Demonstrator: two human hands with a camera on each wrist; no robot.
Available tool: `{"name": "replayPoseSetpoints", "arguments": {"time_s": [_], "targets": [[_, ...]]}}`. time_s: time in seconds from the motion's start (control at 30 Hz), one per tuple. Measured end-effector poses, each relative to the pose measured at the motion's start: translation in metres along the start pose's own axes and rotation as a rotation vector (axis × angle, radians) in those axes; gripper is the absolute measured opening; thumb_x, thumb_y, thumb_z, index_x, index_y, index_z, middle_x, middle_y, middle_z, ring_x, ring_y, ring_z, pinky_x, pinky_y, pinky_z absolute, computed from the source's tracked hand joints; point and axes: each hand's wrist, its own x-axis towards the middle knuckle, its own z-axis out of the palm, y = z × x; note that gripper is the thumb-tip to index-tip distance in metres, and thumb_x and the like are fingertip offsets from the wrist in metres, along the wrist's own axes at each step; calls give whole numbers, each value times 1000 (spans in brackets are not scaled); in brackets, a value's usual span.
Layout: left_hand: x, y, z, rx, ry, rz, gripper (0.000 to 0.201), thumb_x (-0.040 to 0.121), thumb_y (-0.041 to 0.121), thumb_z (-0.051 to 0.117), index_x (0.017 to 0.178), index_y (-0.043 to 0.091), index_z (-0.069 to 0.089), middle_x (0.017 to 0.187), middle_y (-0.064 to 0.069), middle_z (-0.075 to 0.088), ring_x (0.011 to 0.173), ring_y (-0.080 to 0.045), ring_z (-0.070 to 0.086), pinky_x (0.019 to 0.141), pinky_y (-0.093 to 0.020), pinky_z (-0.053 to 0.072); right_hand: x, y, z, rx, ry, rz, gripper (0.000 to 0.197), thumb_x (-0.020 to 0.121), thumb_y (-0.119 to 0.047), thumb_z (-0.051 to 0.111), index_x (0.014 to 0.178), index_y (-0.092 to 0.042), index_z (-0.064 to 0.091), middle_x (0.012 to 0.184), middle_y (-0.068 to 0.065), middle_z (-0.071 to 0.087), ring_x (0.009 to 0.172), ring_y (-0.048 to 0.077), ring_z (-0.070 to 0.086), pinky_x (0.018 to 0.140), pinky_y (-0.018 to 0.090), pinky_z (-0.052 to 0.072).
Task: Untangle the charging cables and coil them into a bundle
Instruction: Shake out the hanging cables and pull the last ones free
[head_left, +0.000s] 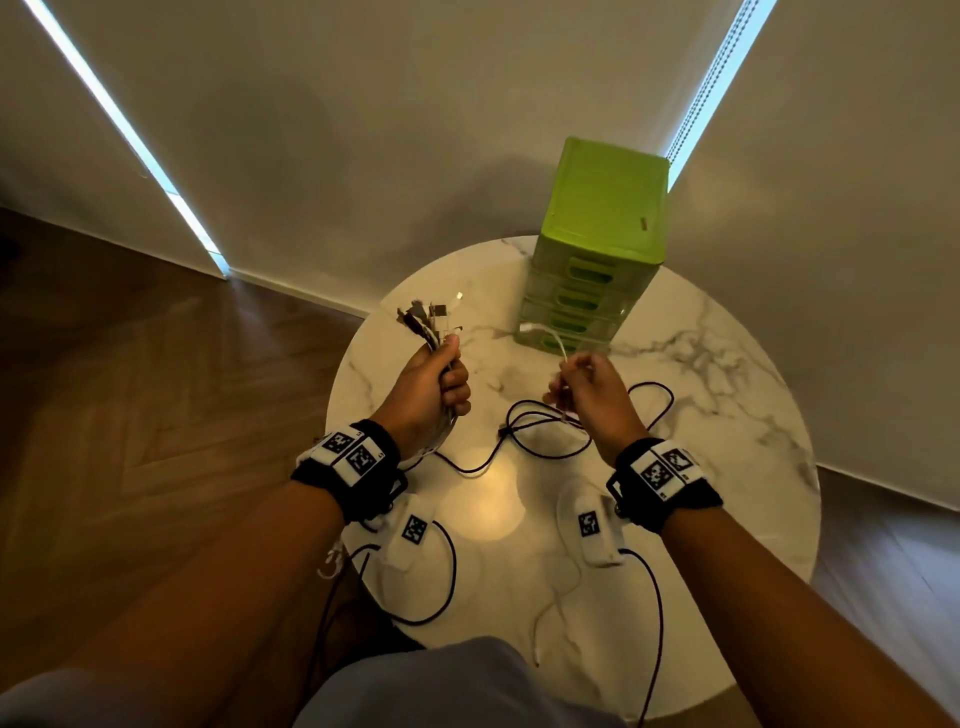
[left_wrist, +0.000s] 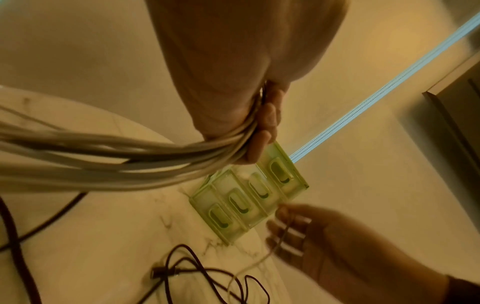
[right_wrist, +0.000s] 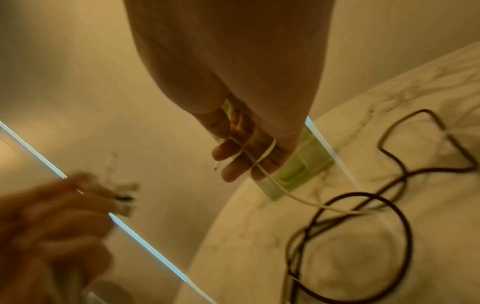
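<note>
My left hand (head_left: 439, 382) grips a bundle of white cables (left_wrist: 116, 162) above the left of the round marble table (head_left: 727, 467); their plug ends (head_left: 428, 317) fan out above my fist. My right hand (head_left: 584, 387) pinches a thin white cable (right_wrist: 275, 183) near its end, raised above the table's middle. That cable arcs up past my fingers (right_wrist: 228, 153) and trails down to the tabletop. A black cable (head_left: 545, 431) lies in loose loops on the table between and below both hands.
A green plastic drawer unit (head_left: 597, 249) stands at the back of the table, close behind my right hand. Black cords (head_left: 447, 571) from my wrist cameras loop over the table's near part. Wooden floor lies on the left, a wall behind.
</note>
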Motion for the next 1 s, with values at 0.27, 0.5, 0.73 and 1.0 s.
{"name": "replayPoseSetpoints", "arguments": {"time_s": [0.27,0.5,0.73,1.0], "targets": [[6,-11,28,-40,-17,24,29,103,39,48,78,26,40,57,8,30,49,-8,27,53,-25,25,-58,-47,25,-175,-108,-395,8,105,-16,48,109,-12,55,85,0,67,80,20,68,77,36,59],[-1,-10,33,52,-79,91,30,97,39,60,79,24,42,63,3,25,54,-12,24,51,-28,23,-73,-34,37,-424,-122,-438,9,106,-23,46,110,-19,53,83,-17,64,78,4,67,70,24,57],[-4,-15,32,190,-87,115,26,107,36,43,91,16,45,70,-2,46,53,-16,41,47,-28,36,-81,-33,41,-431,-194,-352,16,106,-30,43,104,-17,52,81,-4,68,68,8,65,66,29,57],[-3,8,25,187,-78,216,26,109,34,36,94,15,45,61,4,48,69,-24,72,76,-46,56,-80,3,25,-723,-272,-331,35,109,-46,23,84,-39,46,68,-7,63,69,3,57,96,49,43]]}}
